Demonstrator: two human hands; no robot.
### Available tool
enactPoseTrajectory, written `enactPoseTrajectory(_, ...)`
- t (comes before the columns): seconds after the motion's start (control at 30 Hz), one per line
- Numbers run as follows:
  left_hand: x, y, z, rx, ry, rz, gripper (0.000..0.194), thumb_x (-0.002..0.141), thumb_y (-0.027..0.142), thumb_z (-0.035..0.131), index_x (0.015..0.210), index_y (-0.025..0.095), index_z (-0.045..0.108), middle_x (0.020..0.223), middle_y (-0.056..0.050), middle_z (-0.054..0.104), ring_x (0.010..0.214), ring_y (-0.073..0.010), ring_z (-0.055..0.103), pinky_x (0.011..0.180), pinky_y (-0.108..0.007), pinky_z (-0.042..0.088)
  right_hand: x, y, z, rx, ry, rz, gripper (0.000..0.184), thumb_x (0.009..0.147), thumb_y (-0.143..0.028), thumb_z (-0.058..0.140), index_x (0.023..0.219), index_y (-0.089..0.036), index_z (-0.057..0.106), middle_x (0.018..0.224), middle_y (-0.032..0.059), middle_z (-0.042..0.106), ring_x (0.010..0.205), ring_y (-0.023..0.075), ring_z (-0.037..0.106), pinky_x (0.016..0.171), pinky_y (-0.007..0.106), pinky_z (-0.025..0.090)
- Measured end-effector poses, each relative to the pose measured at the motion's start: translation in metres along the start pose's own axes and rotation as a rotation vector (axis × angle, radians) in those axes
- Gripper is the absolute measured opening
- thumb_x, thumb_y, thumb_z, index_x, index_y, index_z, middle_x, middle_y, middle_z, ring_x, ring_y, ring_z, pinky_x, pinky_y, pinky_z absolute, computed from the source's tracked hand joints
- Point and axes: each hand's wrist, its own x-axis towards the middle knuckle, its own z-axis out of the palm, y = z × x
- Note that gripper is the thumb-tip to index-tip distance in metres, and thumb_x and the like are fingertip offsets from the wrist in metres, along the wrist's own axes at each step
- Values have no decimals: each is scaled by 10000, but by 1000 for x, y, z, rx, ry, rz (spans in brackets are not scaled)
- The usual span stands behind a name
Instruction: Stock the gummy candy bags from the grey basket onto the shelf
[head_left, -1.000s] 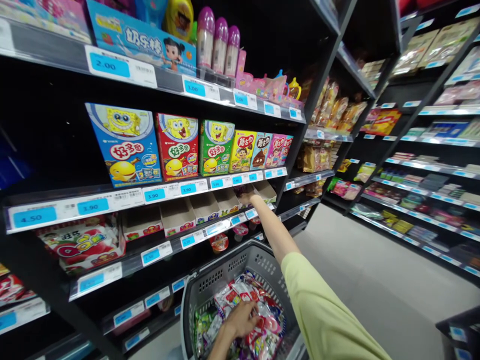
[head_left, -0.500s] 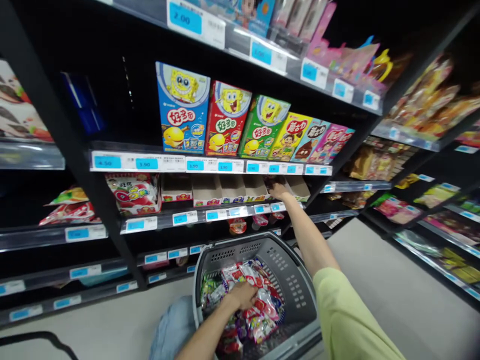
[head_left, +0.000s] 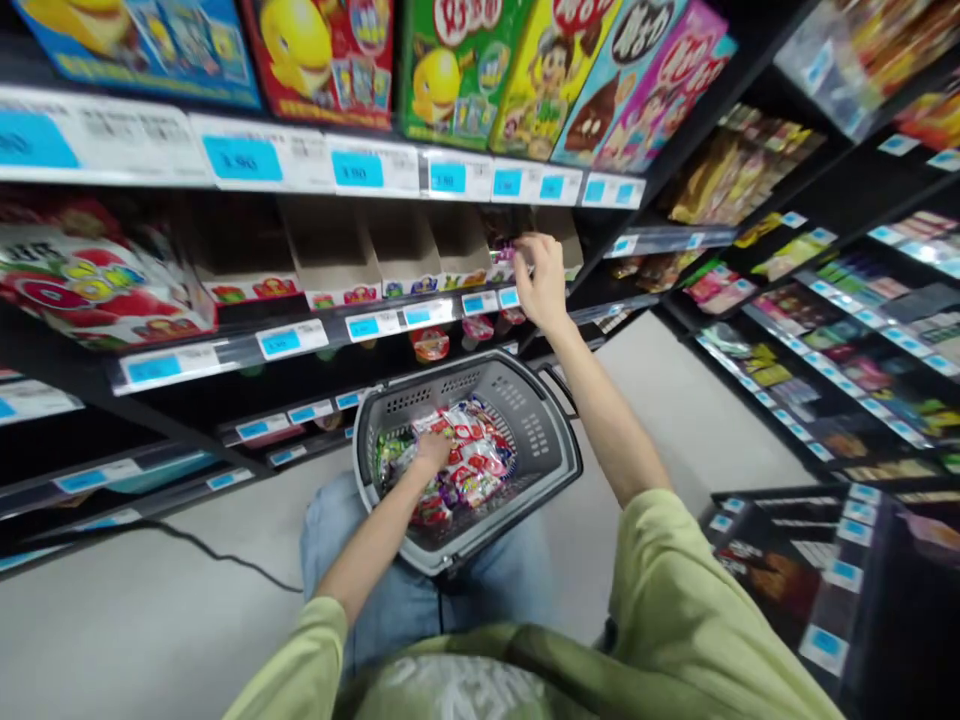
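Observation:
My right hand [head_left: 541, 272] is at the row of small display cartons on the shelf, its fingers curled in at a purple candy packet [head_left: 501, 252] by one carton's front edge. Below, my left hand [head_left: 433, 452] is down inside a grey shopping basket [head_left: 525, 400], touching a heap of candy packets [head_left: 480, 455]. The packets are mostly red and white, with green ones at the left side. Its fingertips are blurred among them, so their closing is unclear. The basket sits between my knees, in front of the shelf.
Open cartons [head_left: 330, 245] line the shelf left of my right hand, beside a large red-and-white candy bag [head_left: 97, 275]. Boxed snacks [head_left: 457, 80] stand on the shelf above. More stocked shelves [head_left: 847, 340] run along the right. A black cable [head_left: 217, 550] lies on the floor.
The view has tilted down, showing more of my body and the basket. My right hand has drawn outward from inside the carton to its front, with purple packaging at its fingers. My left hand stays in the basket.

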Motion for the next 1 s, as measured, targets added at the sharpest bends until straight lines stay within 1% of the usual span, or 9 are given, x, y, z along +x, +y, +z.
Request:
enactPoseTrajectory(0.07, 3, 0, 2, 47, -30, -61, 352, 949, 365, 622, 1223, 145, 610, 1235, -104, 629, 1110, -231, 627, 954, -464, 546, -61, -10, -15, 99, -13, -98, 386, 1050, -409, 323, 1246, -198, 581, 1365, 103, 553, 1309, 253, 478, 1129, 493, 364)
enactPoseTrajectory(0.13, 5, 1, 3, 75, -44, -98, 345, 949, 363, 623, 1214, 143, 615, 1234, -103, 631, 1120, -233, 624, 967, -470, 539, -135, -19, -23, 152, -119, -62, 345, 1041, -397, 366, 1173, -209, 624, 1303, 90, 611, 1265, 242, 519, 1107, 460, 393)
enactPoseTrajectory(0.3, 5, 3, 4, 89, -49, -96, 346, 951, 367, 619, 1214, 143, 617, 1244, -102, 629, 1135, -235, 619, 983, -477, 530, -316, -29, -14, 164, -442, 262, 371, 1030, -359, 365, 1075, -195, 694, 1227, 97, 674, 1194, 229, 569, 1062, 393, 432)
enactPoseTrajectory(0.33, 5, 4, 5, 94, -52, -89, 344, 951, 367, 618, 1212, 143, 618, 1244, -102, 629, 1137, -235, 618, 985, -477, 529, -342, -30, -11, 163, -481, 304, 372, 1024, -357, 371, 1077, -199, 703, 1216, 92, 686, 1207, 232, 566, 1057, 393, 433)
enactPoseTrajectory(0.4, 4, 5, 8, 107, -67, -78, 340, 953, 368, 615, 1209, 144, 620, 1242, -102, 630, 1134, -233, 619, 984, -474, 529, -379, -34, -7, 165, -458, 394, 379, 1020, -353, 373, 1067, -206, 719, 1168, 77, 718, 1215, 229, 569, 1082, 394, 411)
enactPoseTrajectory(0.47, 3, 7, 12, 117, -89, -68, 344, 955, 371, 612, 1214, 145, 618, 1241, -103, 630, 1127, -230, 622, 979, -469, 533, -398, -39, -5, 163, -402, 445, 389, 1017, -347, 366, 1063, -208, 727, 1142, 71, 733, 1221, 230, 572, 1128, 412, 362)
enactPoseTrajectory(0.57, 2, 8, 17, 118, -126, -57, 354, 955, 372, 612, 1226, 143, 612, 1243, -106, 629, 1121, -230, 625, 973, -467, 537, -403, -43, -4, 136, -358, 464, 413, 1013, -334, 340, 1057, -210, 732, 1139, 75, 738, 1232, 243, 568, 1155, 448, 308)
enactPoseTrajectory(0.73, 0, 7, 20, 85, -178, -76, 358, 952, 374, 616, 1225, 141, 611, 1238, -107, 630, 1104, -226, 630, 956, -455, 546, -402, -44, -3, 84, -377, 478, 427, 1016, -352, 313, 1038, -238, 724, 1143, 61, 736, 1206, 252, 573, 1134, 437, 307)
enactPoseTrajectory(1.0, -2, 6, 24, 48, -207, -137, 340, 949, 365, 623, 1203, 138, 621, 1211, -101, 640, 1082, -219, 638, 945, -445, 552, -407, -41, 1, 34, -332, 418, 404, 1012, -334, 337, 922, -213, 711, 1000, 81, 751, 997, 262, 593, 1062, 423, 329)
